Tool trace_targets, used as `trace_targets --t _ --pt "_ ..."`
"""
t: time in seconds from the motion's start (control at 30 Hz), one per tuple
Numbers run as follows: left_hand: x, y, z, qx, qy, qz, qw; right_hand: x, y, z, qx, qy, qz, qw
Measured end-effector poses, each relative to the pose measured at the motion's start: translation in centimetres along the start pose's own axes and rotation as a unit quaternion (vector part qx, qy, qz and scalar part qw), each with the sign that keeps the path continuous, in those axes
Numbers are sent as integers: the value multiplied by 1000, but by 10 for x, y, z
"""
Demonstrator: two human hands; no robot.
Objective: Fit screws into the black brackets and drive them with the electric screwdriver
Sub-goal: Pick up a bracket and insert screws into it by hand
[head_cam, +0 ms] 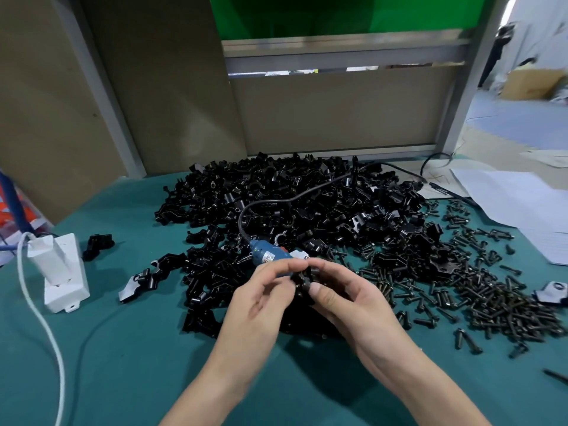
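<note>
Both hands meet over the green desk point(123, 364). The right hand point(347, 302) has its grip closed on one black bracket point(302, 282), with the thumb pressed on it. The left hand point(261, 305) pinches the same bracket from the other side. The blue screwdriver point(270, 256) lies just behind them, on the big pile of brackets point(292, 198). Loose screws point(491, 299) lie to the right.

Our teal-covered bench point(123, 364), brown partition boards point(332, 109) before us, grey metal frame point(344, 46), green panel point(307, 13) above, pale floor point(507, 118) rightward.
</note>
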State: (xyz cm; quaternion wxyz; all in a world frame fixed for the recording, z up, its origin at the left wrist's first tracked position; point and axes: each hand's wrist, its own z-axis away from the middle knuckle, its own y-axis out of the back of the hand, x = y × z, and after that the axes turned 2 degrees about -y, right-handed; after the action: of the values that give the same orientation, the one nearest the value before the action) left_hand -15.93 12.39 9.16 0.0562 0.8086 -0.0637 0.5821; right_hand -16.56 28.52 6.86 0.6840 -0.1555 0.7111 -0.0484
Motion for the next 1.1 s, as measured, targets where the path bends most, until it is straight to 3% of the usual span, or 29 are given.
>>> trace_targets --t 0.27,0.4,0.93,1.0,1.1 --pt "-7 -5 -1 25 -15 67 997 1 2 -1 10 26 1 1000" --pt "-6 -5 -2 26 -35 9 999 2 2 0 1 36 -3 999" --pt "-5 0 0 -11 -52 14 998 -5 4 4 -3 65 47 997" --pt "-5 -4 3 9 -62 -17 998 -11 7 4 18 70 19 997" --pt "0 -11 -5 36 -57 -107 992 -27 22 5 86 67 -146 983"
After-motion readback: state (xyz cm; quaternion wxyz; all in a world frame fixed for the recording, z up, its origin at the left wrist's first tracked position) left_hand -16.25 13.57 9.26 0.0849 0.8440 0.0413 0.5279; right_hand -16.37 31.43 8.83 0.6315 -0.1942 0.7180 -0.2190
